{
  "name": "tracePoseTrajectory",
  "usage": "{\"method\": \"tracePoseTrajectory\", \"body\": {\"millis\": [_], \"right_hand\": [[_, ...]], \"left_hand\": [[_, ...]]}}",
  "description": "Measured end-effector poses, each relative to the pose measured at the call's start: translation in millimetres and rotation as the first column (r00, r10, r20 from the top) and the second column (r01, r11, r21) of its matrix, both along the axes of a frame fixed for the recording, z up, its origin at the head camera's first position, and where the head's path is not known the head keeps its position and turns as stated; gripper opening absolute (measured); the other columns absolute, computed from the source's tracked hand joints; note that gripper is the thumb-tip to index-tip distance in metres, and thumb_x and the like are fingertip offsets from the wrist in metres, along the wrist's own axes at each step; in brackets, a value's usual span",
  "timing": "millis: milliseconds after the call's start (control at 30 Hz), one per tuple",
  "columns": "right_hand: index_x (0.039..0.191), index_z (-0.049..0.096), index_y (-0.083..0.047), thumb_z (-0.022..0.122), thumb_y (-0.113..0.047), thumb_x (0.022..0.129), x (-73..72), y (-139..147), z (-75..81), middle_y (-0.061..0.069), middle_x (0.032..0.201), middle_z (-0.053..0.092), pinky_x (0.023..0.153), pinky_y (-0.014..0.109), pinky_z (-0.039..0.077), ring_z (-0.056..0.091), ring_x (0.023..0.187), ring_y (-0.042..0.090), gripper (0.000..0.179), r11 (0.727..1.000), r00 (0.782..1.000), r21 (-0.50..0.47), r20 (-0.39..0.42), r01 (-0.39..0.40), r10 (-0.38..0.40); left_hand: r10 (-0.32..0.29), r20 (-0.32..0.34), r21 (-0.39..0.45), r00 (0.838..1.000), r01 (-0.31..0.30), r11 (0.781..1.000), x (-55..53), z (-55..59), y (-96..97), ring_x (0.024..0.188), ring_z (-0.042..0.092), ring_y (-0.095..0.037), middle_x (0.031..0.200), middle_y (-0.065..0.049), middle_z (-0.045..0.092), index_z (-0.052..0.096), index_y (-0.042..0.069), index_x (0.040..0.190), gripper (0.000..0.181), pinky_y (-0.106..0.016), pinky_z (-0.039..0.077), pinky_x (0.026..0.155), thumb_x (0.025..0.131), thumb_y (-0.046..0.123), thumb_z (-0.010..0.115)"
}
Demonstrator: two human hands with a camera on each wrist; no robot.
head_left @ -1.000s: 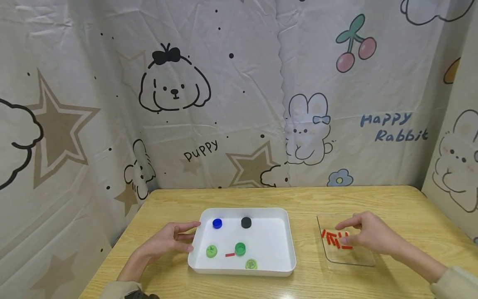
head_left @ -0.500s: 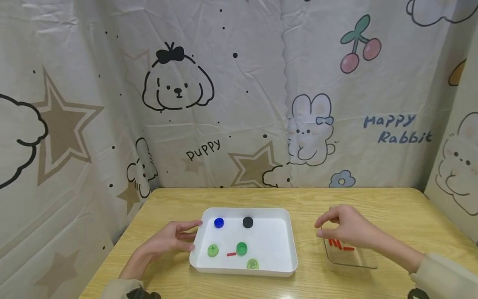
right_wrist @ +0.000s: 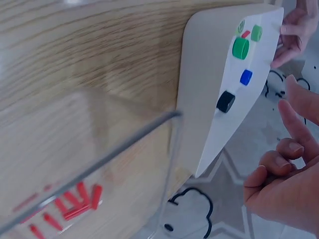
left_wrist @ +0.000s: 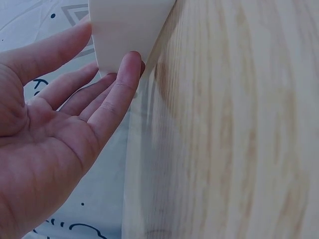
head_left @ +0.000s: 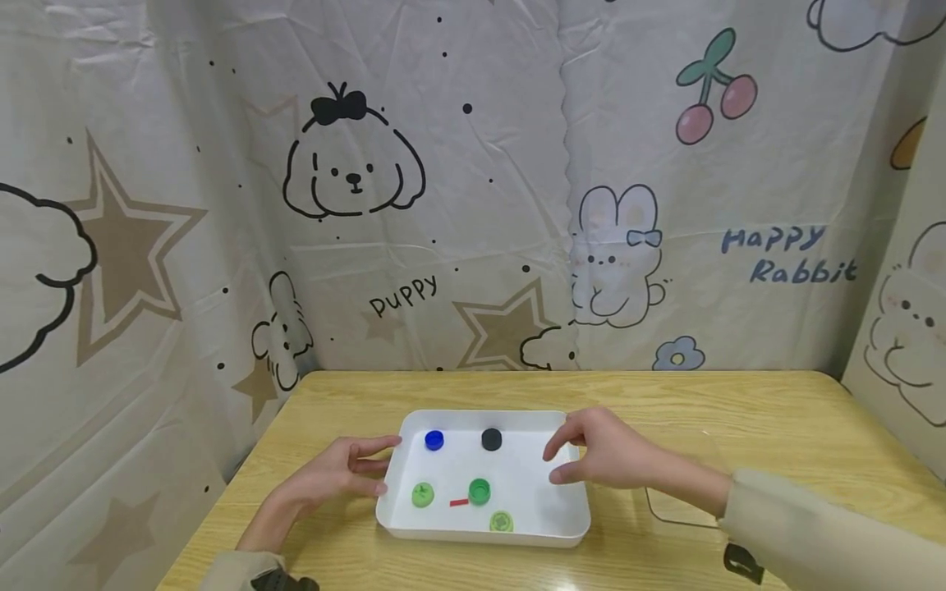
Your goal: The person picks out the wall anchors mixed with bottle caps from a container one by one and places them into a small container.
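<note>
My left hand (head_left: 328,476) touches the left end of the white tray (head_left: 443,536) with loosely stretched fingers. In the left wrist view those fingers rest against the tray's outer wall. My right hand (head_left: 606,451) hovers over the tray's right end, thumb and index finger apart with nothing visible between them. Inside the tray lie a blue cap (head_left: 433,441), a black cap (head_left: 491,440), a green cap (head_left: 479,492), two light green caps and a short red stick (head_left: 459,502). The right wrist view shows the right hand's other fingers curled.
A clear box (right_wrist: 99,165) stands right of the tray, with several red sticks (right_wrist: 77,209) in it. My right forearm covers much of it in the head view. A printed curtain (head_left: 488,205) hangs behind the wooden table (head_left: 355,394).
My right hand has moved left from above the clear box to over the tray's right end. The left hand stays at the tray. The caps and the red stick in the tray keep their places.
</note>
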State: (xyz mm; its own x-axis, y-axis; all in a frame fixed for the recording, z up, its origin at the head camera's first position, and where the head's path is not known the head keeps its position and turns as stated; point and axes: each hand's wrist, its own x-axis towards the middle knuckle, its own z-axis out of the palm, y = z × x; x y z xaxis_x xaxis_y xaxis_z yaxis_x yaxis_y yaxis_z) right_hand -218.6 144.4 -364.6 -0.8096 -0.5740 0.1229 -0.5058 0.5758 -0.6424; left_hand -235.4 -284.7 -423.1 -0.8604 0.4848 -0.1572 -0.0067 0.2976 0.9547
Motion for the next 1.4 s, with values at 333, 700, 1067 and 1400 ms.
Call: {"method": "tracePoseTrajectory", "body": {"millis": [333,700,1067,1400], "right_hand": [[0.095,0.084,-0.016,0.093,-0.012,0.077,-11.5,-43.7,-7.2,-0.011,0.083,0.060,0.087,0.039,0.052,0.059,0.091,0.016,0.021,0.994,0.995,0.038,0.003,-0.099,0.098],[0.095,0.085,-0.012,0.093,-0.008,0.075,-21.2,-88.2,-20.8,0.001,0.089,0.066,0.082,0.031,0.048,0.059,0.091,0.021,0.022,0.981,0.986,0.096,0.022,-0.169,0.168],[0.085,0.086,-0.022,0.097,-0.024,0.075,-22.8,-124.6,-37.3,-0.014,0.085,0.067,0.080,0.025,0.045,0.056,0.080,0.001,0.015,0.944,0.974,0.289,-0.112,-0.159,0.198],[0.075,0.083,-0.027,0.095,-0.018,0.072,-23.3,-141.6,-44.5,-0.020,0.081,0.071,0.076,0.029,0.040,0.057,0.077,0.001,0.015,0.937,0.975,0.325,-0.133,-0.128,0.179]], "left_hand": [[-0.015,-0.005,0.007,1.000,0.015,1.000,-0.6,0.5,0.3,0.142,0.045,-0.049,0.163,-0.030,0.034,0.040,-0.009,0.157,0.080,-0.045,0.050,0.107,0.088,-0.002,0.080],[-0.001,-0.002,-0.002,1.000,0.001,1.000,-0.3,0.7,-0.8,0.142,0.045,-0.050,0.163,-0.030,0.033,0.040,-0.009,0.156,0.081,-0.045,0.050,0.107,0.087,-0.002,0.081],[-0.010,-0.016,-0.019,1.000,0.010,1.000,-1.1,0.1,0.8,0.141,0.046,-0.049,0.163,-0.028,0.034,0.041,-0.008,0.157,0.080,-0.050,0.048,0.109,0.088,0.000,0.081],[0.008,0.002,-0.017,1.000,-0.008,1.000,-0.3,0.0,0.2,0.142,0.045,-0.049,0.164,-0.028,0.032,0.041,-0.007,0.157,0.081,-0.048,0.049,0.108,0.087,-0.001,0.081]]}}
